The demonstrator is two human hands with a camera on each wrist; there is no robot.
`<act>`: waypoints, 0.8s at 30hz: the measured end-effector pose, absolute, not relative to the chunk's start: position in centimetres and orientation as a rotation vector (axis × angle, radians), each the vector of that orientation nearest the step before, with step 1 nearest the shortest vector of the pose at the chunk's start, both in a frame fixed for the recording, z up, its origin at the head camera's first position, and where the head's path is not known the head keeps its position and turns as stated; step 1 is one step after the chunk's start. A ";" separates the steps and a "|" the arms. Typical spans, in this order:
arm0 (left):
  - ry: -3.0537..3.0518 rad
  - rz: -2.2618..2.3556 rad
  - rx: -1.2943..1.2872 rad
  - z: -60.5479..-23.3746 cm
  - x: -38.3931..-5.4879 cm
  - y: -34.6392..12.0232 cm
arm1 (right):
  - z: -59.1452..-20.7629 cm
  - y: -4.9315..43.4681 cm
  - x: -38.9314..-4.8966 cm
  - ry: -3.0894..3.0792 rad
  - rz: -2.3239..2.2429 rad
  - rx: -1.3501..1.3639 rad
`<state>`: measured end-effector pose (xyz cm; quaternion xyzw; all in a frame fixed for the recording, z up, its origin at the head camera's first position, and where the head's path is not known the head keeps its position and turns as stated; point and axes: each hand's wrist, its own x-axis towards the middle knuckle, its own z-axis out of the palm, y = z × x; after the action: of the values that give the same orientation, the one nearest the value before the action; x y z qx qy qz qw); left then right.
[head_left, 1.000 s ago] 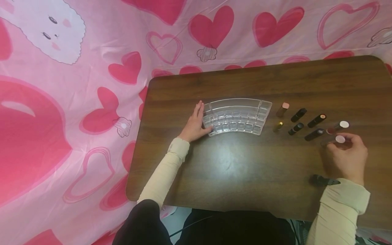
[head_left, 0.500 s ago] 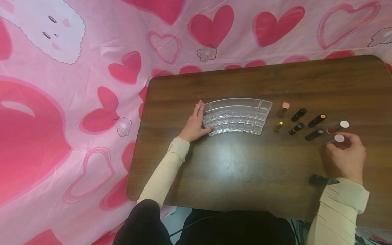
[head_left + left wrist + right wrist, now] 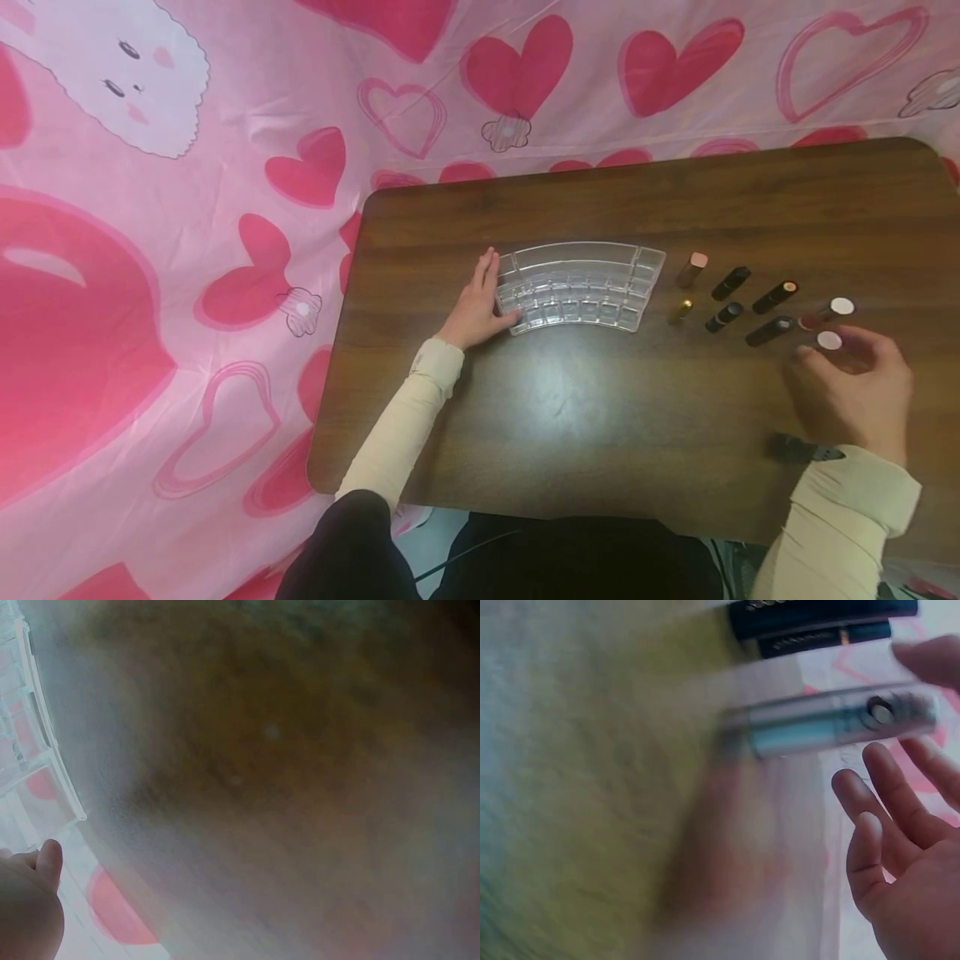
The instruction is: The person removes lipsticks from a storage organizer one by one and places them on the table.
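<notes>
My left hand (image 3: 474,310) rests at the left end of a clear, curved, tiered cosmetics organizer (image 3: 577,272). Its fingers lie straight along the side and its thumb touches the front corner. At the right of the table, my right hand (image 3: 870,390) is around an upright clear tube with a white top (image 3: 829,340). In the right wrist view, the thumb and spread fingers stand apart on either side of this clear tube (image 3: 802,726). Dark lipstick tubes (image 3: 821,619) are beyond it. The left wrist view catches the organizer's edge (image 3: 49,724) and a fingertip (image 3: 50,859).
Several lipsticks stand in two rows between the organizer and my right hand, among them a pink-topped one (image 3: 693,268), a gold one (image 3: 682,311) and a black one (image 3: 732,283). Another white-topped tube (image 3: 840,307) stands just behind. The brown table (image 3: 555,433) meets a pink heart-patterned cloth (image 3: 420,108).
My right hand has shifted slightly right and its thumb and fingers have spread from the clear tube, which stays standing. The left hand and the organizer have not moved.
</notes>
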<state>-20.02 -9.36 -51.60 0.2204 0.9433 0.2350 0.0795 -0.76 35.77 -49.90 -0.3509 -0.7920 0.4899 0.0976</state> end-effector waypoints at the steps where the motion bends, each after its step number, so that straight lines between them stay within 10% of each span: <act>1: 2.824 0.697 0.659 -51.6 -20.0 -9.4 | -49.8 35.7 -0.8 -2.297 1.438 -1.044; 24: 2.988 0.381 0.660 -45.8 -22.6 -13.6 | -43.7 35.0 -6.4 -2.269 1.072 -0.507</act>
<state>-22.59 -13.64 -45.76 0.2140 0.9686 0.1233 0.0289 -6.44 35.00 -43.74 -0.1899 -0.8491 0.4011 0.2866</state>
